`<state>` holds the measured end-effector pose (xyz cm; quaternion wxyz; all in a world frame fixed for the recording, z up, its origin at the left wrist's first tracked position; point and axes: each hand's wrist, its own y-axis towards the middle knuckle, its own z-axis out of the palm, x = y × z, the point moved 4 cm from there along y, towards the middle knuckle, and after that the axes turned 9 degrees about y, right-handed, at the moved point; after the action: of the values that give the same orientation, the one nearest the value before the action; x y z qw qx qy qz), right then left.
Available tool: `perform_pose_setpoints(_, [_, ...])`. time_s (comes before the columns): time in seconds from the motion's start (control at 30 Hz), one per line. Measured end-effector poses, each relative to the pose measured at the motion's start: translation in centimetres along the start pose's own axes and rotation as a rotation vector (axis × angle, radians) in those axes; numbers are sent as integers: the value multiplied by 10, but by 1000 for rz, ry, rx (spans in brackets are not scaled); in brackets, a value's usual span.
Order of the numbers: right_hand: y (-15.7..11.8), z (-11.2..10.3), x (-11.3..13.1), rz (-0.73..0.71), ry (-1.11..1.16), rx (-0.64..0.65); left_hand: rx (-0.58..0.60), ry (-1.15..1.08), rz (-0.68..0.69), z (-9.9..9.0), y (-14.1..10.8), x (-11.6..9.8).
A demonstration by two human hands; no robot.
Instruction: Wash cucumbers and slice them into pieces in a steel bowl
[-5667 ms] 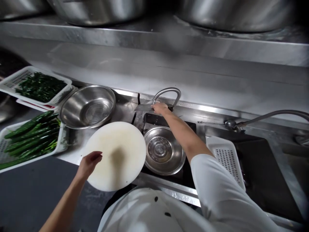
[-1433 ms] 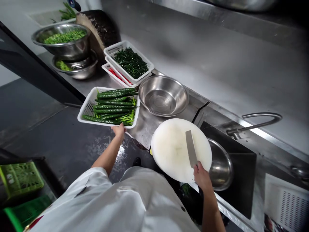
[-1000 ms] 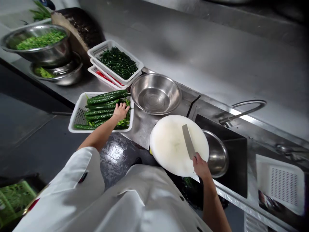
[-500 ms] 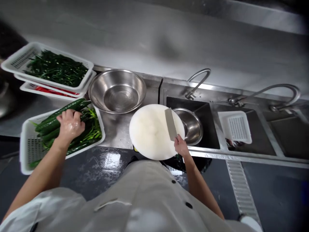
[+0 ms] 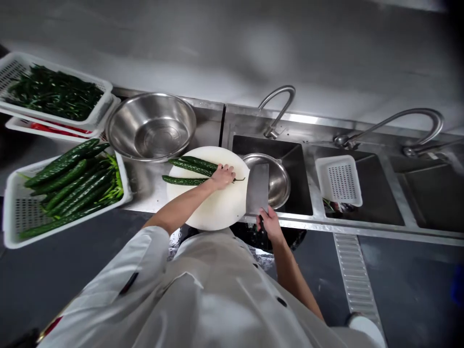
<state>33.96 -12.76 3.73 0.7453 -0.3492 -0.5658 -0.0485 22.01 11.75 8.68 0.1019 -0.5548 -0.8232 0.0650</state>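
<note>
Head cam here, so picture it looking down: three dark green cucumbers point(image 5: 195, 166) are lying on the round white cutting board point(image 5: 217, 208), long axes running mostly left to right, the upper two slanting down a little toward the right. One thin stem pokes out past the fingers, pointing right. Left hand point(image 5: 223, 177) is palm down with its fingers curled over the right-hand ends, gripping them, and that forearm comes up diagonally from lower left.

Right hand point(image 5: 268, 223) is closed around the handle of a cleaver point(image 5: 257, 188). Its broad blade points away from the body, long axis close to straight up the frame, by the board's right edge and partly in front of the steel bowl point(image 5: 281, 176) in the sink point(image 5: 299, 193). That forearm angles in from lower right. Off to the left, a white basket point(image 5: 10, 217) holds more cucumbers, with a wide metal basin point(image 5: 152, 128) behind the board.
</note>
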Motion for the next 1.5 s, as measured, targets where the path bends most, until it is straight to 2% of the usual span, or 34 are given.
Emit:
perform_pose_setpoints(0.07, [-13,-19,0,9,-16,18,4,-16,6,6,14,-6])
perform_pose_setpoints(0.13, [-27,-34,1,7,-58,45,-56,-36,-8,10,6,-4])
perform_pose_setpoints(0.23, [-46,-55,6,-13,-202,115,-128,-66,-183,23,-36,13])
perform_pose_setpoints(0.3, [-57,-67,9,-20,-335,185,-83,-85,-305,38,-69,30])
perform_pose_setpoints(0.4, [-67,-82,12,11,-605,269,-56,-102,-326,56,-101,45])
perform_pose_setpoints(0.47, [-71,-88,18,8,-845,237,-66,-108,-301,61,-113,45])
perform_pose_setpoints(0.53, [-76,-88,26,-35,-1096,161,-71,-134,-265,63,-121,34])
perform_pose_setpoints(0.6, [-83,-79,36,-85,-1295,133,-87,-175,-230,64,-129,16])
perform_pose_setpoints(0.77, [-94,-27,51,-145,-1506,287,-149,-260,-240,69,-139,-27])
perform_pose_setpoints(0.9, [-96,0,59,-138,-1576,411,-176,-260,-359,75,-132,-37])
perform_pose_setpoints(1.03, [-87,12,62,-124,-1609,455,-196,-227,-367,82,-126,-41])
perform_pose_setpoints(1.17, [-62,33,50,-77,-1584,473,-213,-243,-378,83,-128,-43])
perform_pose_setpoints(1.23, [-50,39,41,-109,-1554,444,-219,-275,-377,79,-133,-43])
perform_pose_setpoints(1.3, [-46,34,33,-204,-1490,384,-207,-317,-369,73,-137,-42])
perform_pose_setpoints(1.37, [-50,20,29,-308,-1365,275,-174,-357,-379,66,-136,-38])
perform_pose_setpoints(1.43, [-59,-1,28,-371,-1217,114,-144,-375,-369,58,-126,-36])
perform_pose_setpoints(1.5, [-67,-19,30,-374,-1088,-31,-111,-356,-288,49,-107,-37])
